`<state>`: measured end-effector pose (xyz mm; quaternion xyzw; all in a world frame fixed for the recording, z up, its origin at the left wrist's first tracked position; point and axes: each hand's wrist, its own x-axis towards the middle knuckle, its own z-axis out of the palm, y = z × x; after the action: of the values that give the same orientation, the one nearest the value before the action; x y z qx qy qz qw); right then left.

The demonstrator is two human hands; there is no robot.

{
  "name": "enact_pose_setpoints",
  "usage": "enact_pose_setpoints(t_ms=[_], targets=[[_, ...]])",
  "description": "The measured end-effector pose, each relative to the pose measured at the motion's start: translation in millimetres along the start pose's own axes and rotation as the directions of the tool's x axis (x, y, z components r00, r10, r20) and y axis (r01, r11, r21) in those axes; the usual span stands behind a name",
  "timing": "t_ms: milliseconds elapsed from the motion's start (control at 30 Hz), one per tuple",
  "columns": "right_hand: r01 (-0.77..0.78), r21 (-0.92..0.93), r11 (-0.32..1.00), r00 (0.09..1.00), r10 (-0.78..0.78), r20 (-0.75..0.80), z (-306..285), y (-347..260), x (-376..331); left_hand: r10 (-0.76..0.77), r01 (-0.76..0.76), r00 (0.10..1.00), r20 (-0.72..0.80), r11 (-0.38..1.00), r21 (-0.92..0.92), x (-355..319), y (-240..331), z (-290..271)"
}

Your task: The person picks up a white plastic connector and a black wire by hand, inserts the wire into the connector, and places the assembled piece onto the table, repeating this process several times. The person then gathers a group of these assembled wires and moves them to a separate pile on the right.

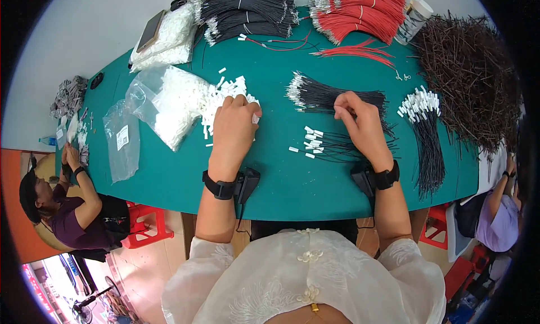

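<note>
— Grip check: what do both hands hold?
— Left hand [233, 127] pinches small white connectors [225, 96] spilling from a clear bag [160, 101]; right hand [360, 124] pinches black wires [320, 96] on the green surface [281, 183].
— Anything hidden?
— Fingertips cover the pieces themselves.

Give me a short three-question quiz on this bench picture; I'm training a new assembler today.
1. True or false: the left hand rests on the pile of white connectors.
2. Which wires does the right hand touch? A red B black C brown
3. Fill in: the table top is ___ in colour.

Key: 1 true. 2 B, the black wire bundle. 3 green (teal).
</note>
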<state>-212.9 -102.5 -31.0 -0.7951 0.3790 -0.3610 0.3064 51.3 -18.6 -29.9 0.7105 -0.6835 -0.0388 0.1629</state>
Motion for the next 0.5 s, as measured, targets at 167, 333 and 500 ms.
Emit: enact_pose_setpoints(t_ms=[167, 333, 500], targets=[[-0.031, 0.060, 0.998, 0.994, 0.024, 0.111, -6, -10, -4, 0.004, -0.004, 1.000, 0.000, 1.000, 0.021, 1, -1, 0], [-0.029, 0.117, 0.993, 0.991, 0.014, 0.130, -2, -13, -8, 0.003, -0.002, 1.000, -0.021, 1.000, 0.013, 1, -1, 0], [-0.018, 0.138, 0.990, 0.998, 0.009, 0.065, 2, -21, -8, 0.001, 0.000, 0.999, -0.044, 1.000, 0.011, 0, 0, 1]])
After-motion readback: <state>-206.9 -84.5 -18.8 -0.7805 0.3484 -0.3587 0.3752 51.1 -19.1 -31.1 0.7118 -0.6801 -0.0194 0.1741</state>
